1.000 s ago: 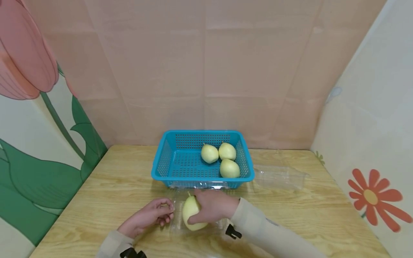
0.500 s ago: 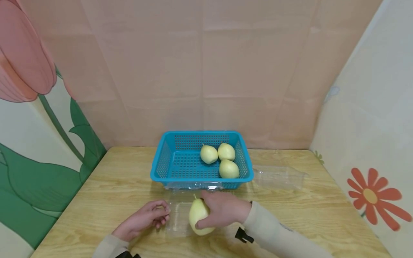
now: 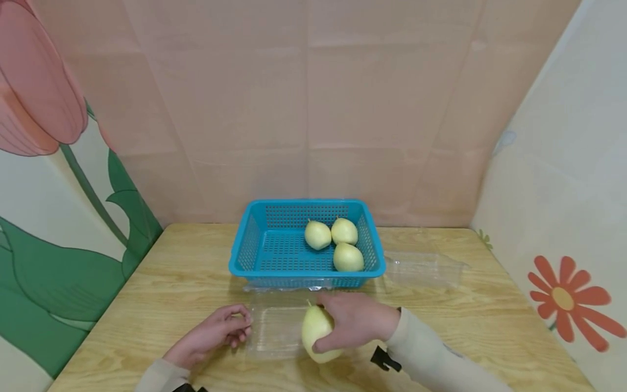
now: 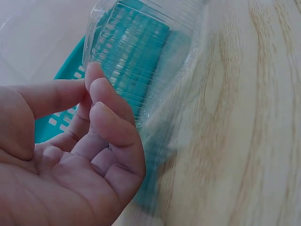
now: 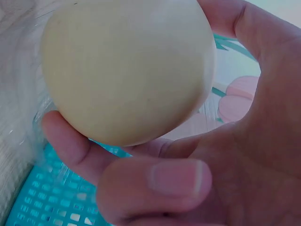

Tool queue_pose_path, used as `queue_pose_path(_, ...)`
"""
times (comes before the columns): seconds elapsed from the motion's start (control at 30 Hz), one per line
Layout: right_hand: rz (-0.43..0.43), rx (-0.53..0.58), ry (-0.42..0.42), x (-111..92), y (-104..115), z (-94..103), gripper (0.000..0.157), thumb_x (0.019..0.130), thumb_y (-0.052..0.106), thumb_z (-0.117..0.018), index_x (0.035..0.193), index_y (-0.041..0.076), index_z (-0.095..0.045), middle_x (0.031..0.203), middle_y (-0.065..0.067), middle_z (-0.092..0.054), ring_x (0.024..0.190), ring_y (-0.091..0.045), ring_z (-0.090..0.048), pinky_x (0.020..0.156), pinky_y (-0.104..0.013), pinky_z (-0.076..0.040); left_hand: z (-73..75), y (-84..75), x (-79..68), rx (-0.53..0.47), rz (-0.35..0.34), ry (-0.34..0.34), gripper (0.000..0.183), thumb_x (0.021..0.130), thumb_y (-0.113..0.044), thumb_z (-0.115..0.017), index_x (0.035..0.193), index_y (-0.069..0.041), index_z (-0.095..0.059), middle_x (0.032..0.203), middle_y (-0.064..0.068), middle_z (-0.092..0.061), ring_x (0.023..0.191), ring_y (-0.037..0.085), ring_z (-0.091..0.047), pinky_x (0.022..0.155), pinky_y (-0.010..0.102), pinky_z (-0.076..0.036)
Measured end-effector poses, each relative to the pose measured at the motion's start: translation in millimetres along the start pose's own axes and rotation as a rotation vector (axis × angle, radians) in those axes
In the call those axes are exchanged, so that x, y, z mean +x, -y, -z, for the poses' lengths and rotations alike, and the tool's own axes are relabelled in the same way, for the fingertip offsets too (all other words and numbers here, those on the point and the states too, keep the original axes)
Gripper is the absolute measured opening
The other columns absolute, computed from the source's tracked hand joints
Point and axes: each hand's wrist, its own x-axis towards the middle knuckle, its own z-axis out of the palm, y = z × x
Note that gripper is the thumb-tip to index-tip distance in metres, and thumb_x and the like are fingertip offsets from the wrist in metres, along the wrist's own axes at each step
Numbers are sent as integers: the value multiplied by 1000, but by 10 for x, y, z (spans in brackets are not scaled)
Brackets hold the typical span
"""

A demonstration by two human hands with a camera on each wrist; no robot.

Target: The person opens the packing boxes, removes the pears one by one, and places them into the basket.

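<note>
My left hand (image 3: 215, 332) pinches the left edge of a clear plastic box (image 3: 279, 329) between thumb and fingertips; the left wrist view shows the box's ribbed wall (image 4: 181, 56) beside them. A pale yellow-green pear (image 3: 315, 329), stem pointing away from me, is in my right hand (image 3: 360, 321). Up close in the right wrist view, thumb and fingers curl around the pear (image 5: 127, 70). It sits over the right part of the box, and whether it touches the bottom cannot be told. The box's right side is hidden behind pear and hand.
Behind the box stands a blue perforated basket (image 3: 306, 274) with three pears (image 3: 348, 257) at its right side. Another clear plastic piece (image 3: 423, 269) lies to the basket's right on the wooden table (image 3: 431, 321). A pink backdrop (image 3: 308, 109) closes off the back.
My right hand has shifted right with the pear. My left hand and the box's left edge have slid left, baring more of the box. The basket stays in place.
</note>
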Motion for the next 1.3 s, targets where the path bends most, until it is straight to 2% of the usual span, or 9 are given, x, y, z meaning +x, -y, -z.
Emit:
queue_pose_path(0.2, -22, 30, 7, -66, -60, 48, 57, 72, 52, -76, 112, 15, -58, 85, 12, -57, 72, -6, -52, 59, -25, -44, 42, 17, -8, -9, 6, 1, 19, 102, -17, -55, 105, 1, -54, 85, 2, -61, 73, 10, -55, 61, 22, -47)
queue_pose_path(0.47, -77, 20, 19, -159, -157, 111, 61, 72, 50, -76, 118, 14, -57, 83, 11, -57, 69, -8, -52, 58, -27, -45, 49, 4, -17, -15, 13, -6, 20, 102, -18, -56, 105, 1, -54, 86, 2, -62, 73, 10, -55, 61, 21, -48)
queue_pose_path(0.7, -139, -7, -21, -253, -244, 240, 52, 71, 49, -76, 106, 17, -54, 76, 6, -55, 65, -12, -51, 54, -31, -42, 48, 12, -17, -12, 21, -13, 19, 102, -18, -56, 105, 1, -54, 86, 3, -62, 73, 10, -55, 61, 22, -48)
queue_pose_path(0.9, -208, -53, -72, -275, -309, 443, 66, 74, 52, -76, 118, 9, -54, 78, 3, -57, 66, -15, -52, 56, -34, -42, 35, 6, -30, -10, 15, -7, 18, 102, -18, -55, 104, 0, -54, 86, 3, -62, 73, 10, -55, 61, 22, -48)
queue_pose_path(1.07, -220, -39, -122, -216, -371, 589, 70, 76, 53, -75, 122, 5, -51, 78, 1, -57, 64, -15, -52, 54, -33, -42, 34, -8, -37, -4, 7, -6, 18, 102, -17, -55, 105, 0, -54, 86, 2, -62, 74, 10, -56, 61, 22, -48)
queue_pose_path(1.3, -218, 11, -163, 38, -434, 718, 67, 82, 51, -72, 123, 4, -49, 82, -1, -58, 66, -16, -53, 56, -32, -42, 29, -17, -47, -6, -7, -11, 17, 103, -17, -53, 105, 1, -54, 86, 2, -62, 73, 10, -56, 59, 21, -48)
